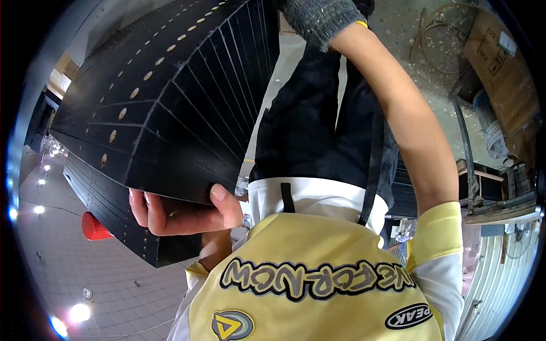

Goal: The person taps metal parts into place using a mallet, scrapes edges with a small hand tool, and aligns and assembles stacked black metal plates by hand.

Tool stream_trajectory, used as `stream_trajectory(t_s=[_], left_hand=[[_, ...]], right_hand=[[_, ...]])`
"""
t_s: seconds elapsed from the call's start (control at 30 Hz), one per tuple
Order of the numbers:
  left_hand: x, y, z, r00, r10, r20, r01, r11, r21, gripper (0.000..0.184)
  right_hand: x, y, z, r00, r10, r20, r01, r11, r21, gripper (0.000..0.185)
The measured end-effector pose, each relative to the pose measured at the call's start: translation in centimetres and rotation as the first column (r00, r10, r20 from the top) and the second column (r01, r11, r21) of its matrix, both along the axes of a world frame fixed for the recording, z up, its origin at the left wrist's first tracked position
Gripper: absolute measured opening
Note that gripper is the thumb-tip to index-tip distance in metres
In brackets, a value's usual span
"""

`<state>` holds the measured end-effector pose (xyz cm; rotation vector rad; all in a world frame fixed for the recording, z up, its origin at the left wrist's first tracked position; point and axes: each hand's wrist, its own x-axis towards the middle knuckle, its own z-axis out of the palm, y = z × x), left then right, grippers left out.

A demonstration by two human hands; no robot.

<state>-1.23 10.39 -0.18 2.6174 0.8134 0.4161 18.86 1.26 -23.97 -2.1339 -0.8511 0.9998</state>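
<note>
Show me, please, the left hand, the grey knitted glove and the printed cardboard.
Left hand (190,220): head view, middle of the hand.
Grey knitted glove (321,21): head view, its knitted surface.
Printed cardboard (506,82): head view, its brown face.

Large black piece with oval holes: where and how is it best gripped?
Probably by the near edge of the black piece, thumb over its face, from the wearer's side: it is straight, faces the wearer, and the left hand grips there.

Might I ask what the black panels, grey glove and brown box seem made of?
Black panels: perhaps coated board, satin, from their smooth sheen and tan holes; plastic is possible. Grey glove: apparently matte knitted yarn, from its speckled texture. Brown box: probably matte cardboard, from its printed face.
</note>
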Motion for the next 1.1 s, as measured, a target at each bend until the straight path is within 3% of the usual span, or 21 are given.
stream_trajectory(t_s=[0.03,0.13,0.27,0.33,0.4,0.47,0.53,0.57,0.67,0.7,0.73,0.77,0.8,0.87,0.93,0.97,1.0,1.03,1.07,1.1], left_hand=[[-0.1,0.2,-0.5,1.000,0.004,0.030,-0.005,1.000,0.005,0.086],[0.0,0.3,-0.4,1.000,0.009,0.028,-0.009,1.000,-0.012,0.086],[-0.1,0.4,-0.4,1.000,0.007,0.020,-0.007,1.000,-0.001,0.086],[-0.1,0.5,-1.0,0.997,0.017,0.071,-0.017,1.000,-0.007,0.087],[0.0,0.3,-0.7,0.999,0.015,0.032,-0.015,1.000,0.009,0.086],[0.3,-0.1,0.6,0.996,0.008,-0.087,-0.003,0.998,0.056,0.084],[0.0,-1.2,1.0,0.995,0.019,0.100,-0.017,1.000,-0.018,0.075],[-3.1,-1.6,2.4,0.988,-0.037,0.147,0.042,0.999,-0.027,0.073],[-5.5,-4.8,4.5,0.992,-0.047,0.120,0.081,0.949,-0.306,0.038],[-6.7,-5.1,6.1,0.985,-0.074,-0.157,-0.026,0.835,-0.550,0.026],[-7.7,-6.1,4.2,0.980,-0.025,-0.199,-0.125,0.699,-0.704,0.019],[-5.8,-6.3,2.8,0.865,-0.094,-0.493,-0.338,0.617,-0.711,0.017],[-5.6,-6.9,0.4,0.763,-0.093,-0.640,-0.510,0.521,-0.684,0.018],[-6.8,-7.5,-2.9,0.785,0.219,-0.579,-0.618,0.211,-0.758,0.020],[-6.8,-7.9,-6.8,0.806,0.278,-0.522,-0.554,0.044,-0.832,0.031],[-6.0,-7.7,-8.8,0.823,0.190,-0.536,-0.566,0.195,-0.801,0.039],[-4.8,-7.2,-10.7,0.821,0.265,-0.506,-0.555,0.163,-0.815,0.040],[-3.5,-7.3,-12.7,0.751,0.435,-0.497,-0.593,0.114,-0.797,0.039],[-5.6,-6.6,-15.9,0.767,0.415,-0.490,-0.611,0.237,-0.755,0.040],[-5.2,-5.6,-17.6,0.759,0.429,-0.490,-0.630,0.293,-0.719,0.040]], right_hand=[[-0.2,-0.2,0.2,0.999,-0.003,0.040,0.000,0.997,0.079,0.047],[1.1,0.0,3.0,0.995,0.042,-0.085,-0.038,0.998,0.040,0.047],[0.0,0.7,0.9,0.999,-0.050,0.014,0.050,0.998,0.038,0.044],[0.0,0.6,0.9,0.997,-0.070,-0.025,0.070,0.997,0.033,0.043],[0.3,0.4,1.3,0.994,-0.072,-0.078,0.074,0.997,0.018,0.043],[-0.3,0.1,-0.1,0.969,-0.230,-0.094,0.237,0.969,0.065,0.039],[-0.5,-0.2,-1.7,0.885,-0.446,-0.136,0.464,0.871,0.160,0.037],[0.6,-0.3,-1.3,0.834,-0.428,-0.348,0.475,0.878,0.060,0.039],[-0.6,-0.3,-1.2,0.780,-0.316,-0.541,0.525,0.801,0.289,0.043],[-0.8,-0.3,-0.3,0.755,-0.241,-0.610,0.491,0.824,0.282,0.046],[-1.3,-0.6,0.5,0.804,-0.229,-0.548,0.451,0.837,0.312,0.046],[-1.8,-0.9,1.0,0.850,-0.216,-0.481,0.409,0.846,0.342,0.045],[-2.1,-1.2,1.4,0.890,-0.204,-0.408,0.367,0.853,0.372,0.045],[-2.2,-1.5,1.8,0.864,-0.203,-0.461,0.386,0.854,0.348,0.044],[-1.3,-2.0,2.4,0.873,-0.187,-0.450,0.335,0.901,0.275,0.043],[-0.4,-2.0,2.7,0.821,-0.185,-0.539,0.332,0.925,0.187,0.039],[-1.9,-2.2,-1.7,0.883,-0.184,-0.433,0.409,0.753,0.515,0.037],[-1.6,-2.6,-1.5,0.879,-0.215,-0.425,0.410,0.794,0.448,0.037],[-0.9,-2.7,-0.9,0.880,-0.249,-0.404,0.409,0.830,0.379,0.037],[-0.1,-2.7,0.2,0.792,-0.254,-0.556,0.425,0.882,0.203,0.037]])
